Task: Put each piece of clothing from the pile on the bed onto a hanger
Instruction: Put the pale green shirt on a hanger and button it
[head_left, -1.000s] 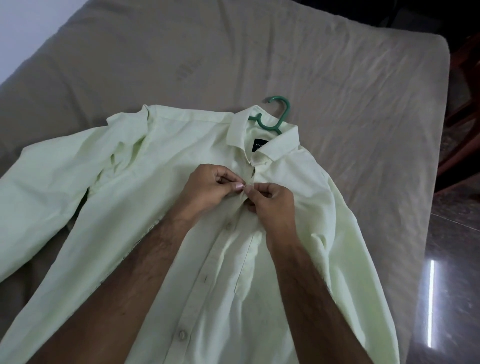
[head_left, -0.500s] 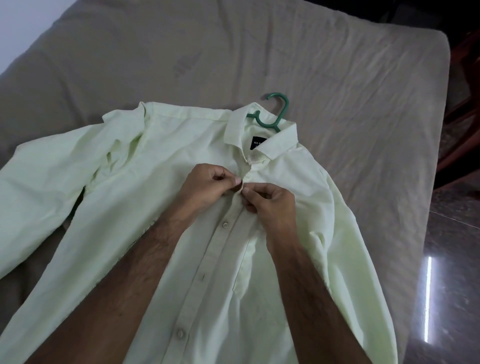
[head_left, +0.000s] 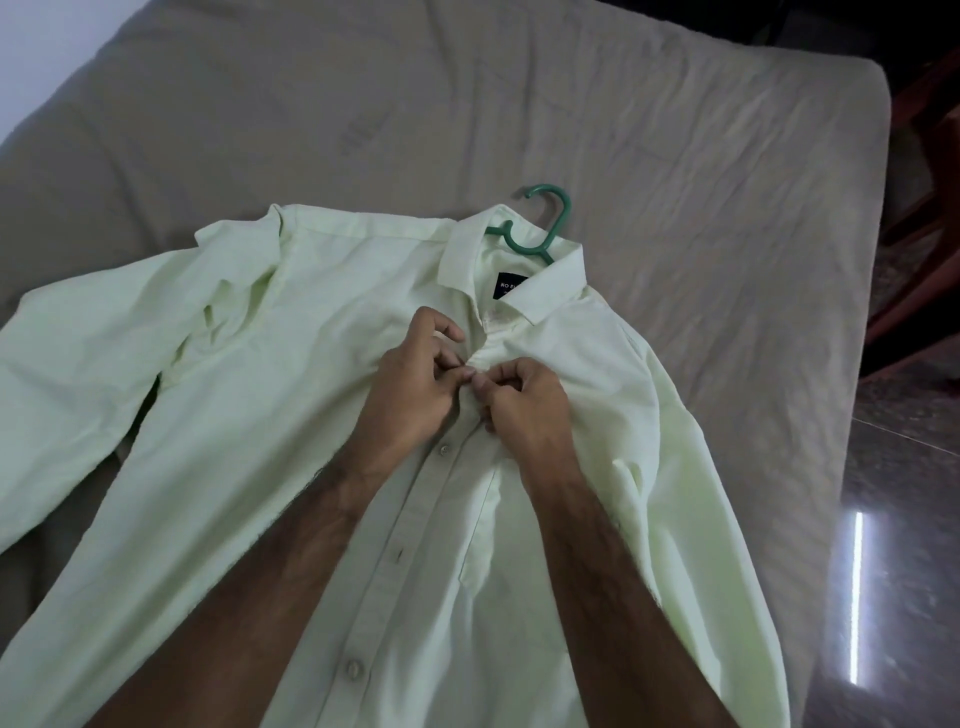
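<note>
A pale green long-sleeved shirt (head_left: 291, 374) lies face up and spread out on the bed (head_left: 701, 218). A green plastic hanger (head_left: 550, 223) is inside it; only the hook sticks out of the collar. My left hand (head_left: 410, 384) and my right hand (head_left: 524, 400) meet at the button placket just below the collar. Each pinches one edge of the placket around a button near the top. The button itself is hidden under my fingertips.
The bed has a wrinkled taupe sheet. Its right edge drops to a dark glossy floor (head_left: 904, 519). Dark wooden furniture (head_left: 924, 218) stands beyond the bed's far right corner. The shirt's left sleeve (head_left: 67, 364) reaches toward the left side of the bed.
My two hands stay together at the same spot on the placket; the fingers have shifted slightly around the button. The shirt and hanger lie as before.
</note>
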